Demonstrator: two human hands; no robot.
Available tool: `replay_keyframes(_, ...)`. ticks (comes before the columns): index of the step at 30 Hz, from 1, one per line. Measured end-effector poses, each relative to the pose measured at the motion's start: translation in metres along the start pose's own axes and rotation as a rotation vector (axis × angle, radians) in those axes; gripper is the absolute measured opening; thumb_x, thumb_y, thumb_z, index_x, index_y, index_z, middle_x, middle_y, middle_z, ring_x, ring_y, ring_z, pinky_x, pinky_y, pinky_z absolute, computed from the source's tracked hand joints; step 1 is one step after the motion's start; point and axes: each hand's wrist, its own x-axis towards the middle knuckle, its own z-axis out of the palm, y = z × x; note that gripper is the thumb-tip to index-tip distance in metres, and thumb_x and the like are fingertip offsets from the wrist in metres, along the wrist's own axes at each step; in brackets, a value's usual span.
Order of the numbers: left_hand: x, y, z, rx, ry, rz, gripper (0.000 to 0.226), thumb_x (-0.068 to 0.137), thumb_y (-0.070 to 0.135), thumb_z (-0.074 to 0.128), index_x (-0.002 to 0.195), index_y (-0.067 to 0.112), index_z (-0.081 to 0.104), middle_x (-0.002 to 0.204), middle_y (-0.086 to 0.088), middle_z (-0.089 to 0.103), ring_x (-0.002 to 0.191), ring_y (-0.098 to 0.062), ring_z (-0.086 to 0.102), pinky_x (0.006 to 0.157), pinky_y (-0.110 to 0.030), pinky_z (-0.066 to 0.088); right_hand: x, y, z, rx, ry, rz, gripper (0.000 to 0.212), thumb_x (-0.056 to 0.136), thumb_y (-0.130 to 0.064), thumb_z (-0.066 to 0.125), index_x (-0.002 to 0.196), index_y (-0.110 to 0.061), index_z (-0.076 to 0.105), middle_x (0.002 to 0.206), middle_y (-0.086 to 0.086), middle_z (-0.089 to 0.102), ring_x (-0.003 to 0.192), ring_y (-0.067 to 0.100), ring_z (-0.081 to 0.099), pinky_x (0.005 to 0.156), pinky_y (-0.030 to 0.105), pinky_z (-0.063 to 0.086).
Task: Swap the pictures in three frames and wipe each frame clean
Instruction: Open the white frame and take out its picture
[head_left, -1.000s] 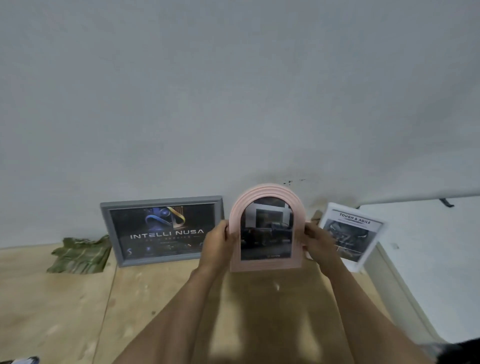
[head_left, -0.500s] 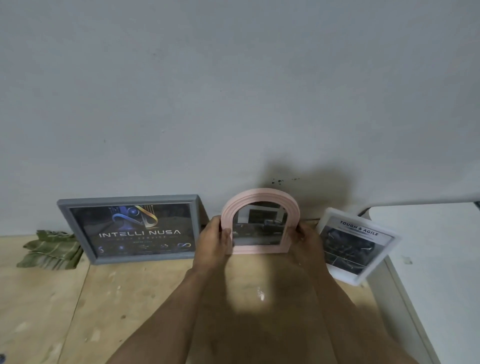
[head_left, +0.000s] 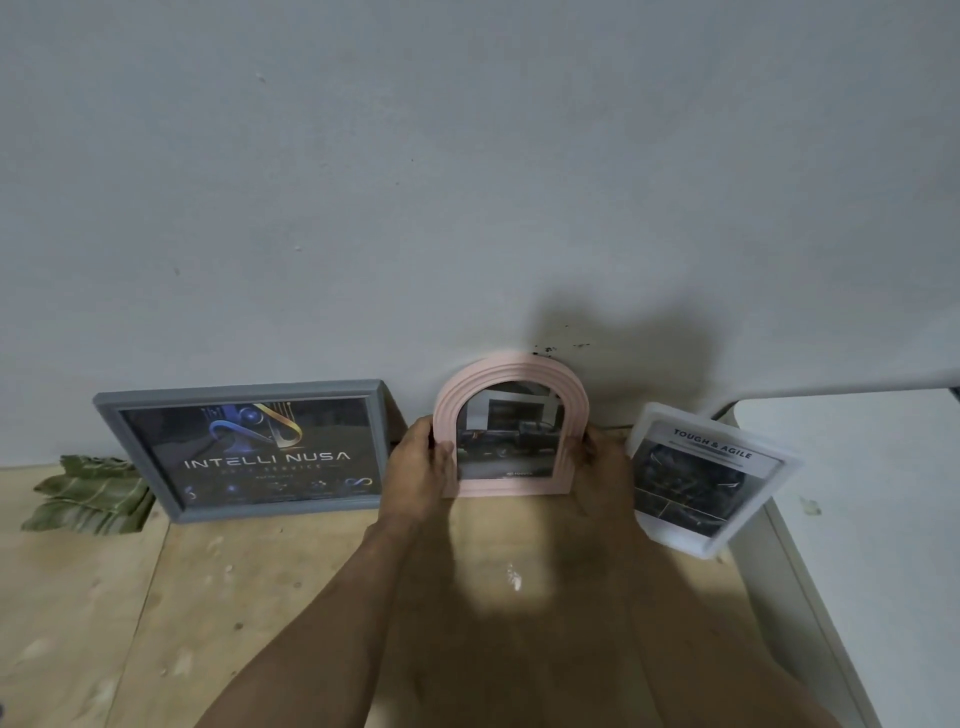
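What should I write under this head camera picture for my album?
Two hands, left and right, hold a pink arched frame against the wall, between a gray frame and a white frame.

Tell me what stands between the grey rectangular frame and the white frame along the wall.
In the head view, the pink arched frame stands between the grey rectangular frame and the white frame, gripped by the left hand and right hand.

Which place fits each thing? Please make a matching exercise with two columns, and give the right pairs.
Things:
1. grey frame
2. pink arched frame
3. white frame
4. green cloth

Places:
A. far left, on the floor by the wall
B. held between the left hand and the right hand
C. rightmost of the three frames, tilted
D. leftmost of the three frames, leaning on the wall

Pairs: 1-D, 2-B, 3-C, 4-A
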Motion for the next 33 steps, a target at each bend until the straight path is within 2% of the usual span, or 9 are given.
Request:
replay_keyframes(4, -0.011, 0.014, 0.001, 0.023, 0.096, -0.019, 0.037, 0.098, 0.015, 0.058, 0.134, 0.006, 0.054, 0.127, -0.012, 0.056, 0.112, -0.028, 0.058, 0.090, -0.029, 0.043, -0.013, -0.007, 0.003, 0.109, 0.015, 0.054, 0.020, 0.095, -0.025, 0.048, 0.110, -0.030, 0.060, 0.094, -0.007, 0.068, 0.087, 0.015, 0.065, 0.077, 0.038, 0.055)
replay_keyframes(6, -0.022, 0.026, -0.001, 0.030, 0.147, -0.026, 0.046, 0.099, 0.020, 0.057, 0.141, 0.005, 0.047, 0.138, -0.013, 0.048, 0.120, -0.028, 0.054, 0.096, -0.031, 0.041, -0.027, -0.013, 0.000, 0.098, 0.007, 0.046, 0.029, 0.095, -0.026, 0.053, 0.124, -0.031, 0.050, 0.111, -0.006, 0.064, 0.100, 0.016, 0.062, 0.084, 0.037, 0.052)
replay_keyframes(11, -0.057, 0.053, -0.015, 0.007, 0.144, 0.077, 0.035, 0.102, 0.023, 0.051, 0.130, 0.004, 0.054, 0.133, -0.014, 0.051, 0.114, -0.030, 0.057, 0.087, -0.028, 0.038, -0.074, -0.025, -0.018, 0.099, 0.065, 0.067, 0.064, 0.094, -0.033, 0.058, 0.149, -0.024, 0.028, 0.148, 0.000, 0.043, 0.134, 0.021, 0.042, 0.109, 0.041, 0.036)
replay_keyframes(13, -0.069, 0.062, -0.021, -0.010, 0.103, 0.087, 0.038, 0.102, 0.026, 0.053, 0.134, 0.006, 0.054, 0.133, -0.012, 0.053, 0.115, -0.028, 0.058, 0.092, -0.030, 0.042, -0.095, -0.031, -0.032, 0.145, 0.126, 0.079, 0.062, 0.092, -0.028, 0.061, 0.147, -0.022, 0.033, 0.145, 0.004, 0.048, 0.130, 0.023, 0.047, 0.107, 0.043, 0.040)
replay_keyframes(17, -0.096, 0.084, -0.022, -0.013, 0.009, 0.159, 0.039, 0.100, 0.028, 0.055, 0.135, 0.009, 0.055, 0.131, -0.009, 0.059, 0.115, -0.026, 0.059, 0.097, -0.036, 0.045, -0.137, -0.035, -0.073, 0.157, 0.253, 0.052, 0.056, 0.086, -0.014, 0.058, 0.140, -0.019, 0.045, 0.117, 0.001, 0.063, 0.096, 0.016, 0.059, 0.085, 0.034, 0.050)
replay_keyframes(20, -0.110, 0.105, -0.012, -0.038, -0.070, 0.204, 0.042, 0.100, 0.027, 0.056, 0.139, 0.011, 0.055, 0.137, -0.007, 0.060, 0.122, -0.026, 0.058, 0.103, -0.038, 0.044, -0.149, -0.023, -0.103, 0.177, 0.301, 0.110, 0.057, 0.081, -0.020, 0.057, 0.137, -0.025, 0.048, 0.106, -0.005, 0.066, 0.096, 0.016, 0.062, 0.086, 0.035, 0.052)
replay_keyframes(24, -0.106, 0.127, 0.018, -0.027, -0.174, 0.213, 0.040, 0.101, 0.024, 0.053, 0.138, 0.008, 0.056, 0.132, -0.009, 0.065, 0.113, -0.022, 0.059, 0.095, -0.035, 0.045, -0.141, -0.002, -0.138, 0.196, 0.355, 0.149, 0.041, 0.084, -0.018, 0.060, 0.125, -0.020, 0.055, 0.110, -0.005, 0.063, 0.103, 0.021, 0.063, 0.084, 0.034, 0.051)
replay_keyframes(28, -0.086, 0.139, 0.058, -0.008, -0.238, 0.199, 0.038, 0.102, 0.020, 0.051, 0.138, 0.010, 0.057, 0.123, -0.006, 0.068, 0.104, -0.020, 0.061, 0.093, -0.040, 0.051, -0.109, 0.025, -0.158, 0.149, 0.338, 0.228, 0.054, 0.090, -0.020, 0.061, 0.140, -0.014, 0.042, 0.130, 0.004, 0.057, 0.120, 0.026, 0.055, 0.099, 0.043, 0.047)
replay_keyframes(33, -0.052, 0.144, 0.103, -0.124, -0.301, 0.096, 0.048, 0.100, 0.019, 0.057, 0.146, 0.016, 0.047, 0.134, 0.000, 0.061, 0.118, -0.017, 0.059, 0.105, -0.043, 0.048, -0.061, 0.066, -0.168, 0.230, 0.273, 0.340, 0.069, 0.087, -0.027, 0.065, 0.147, -0.017, 0.033, 0.146, 0.005, 0.046, 0.129, 0.024, 0.049, 0.104, 0.042, 0.042)
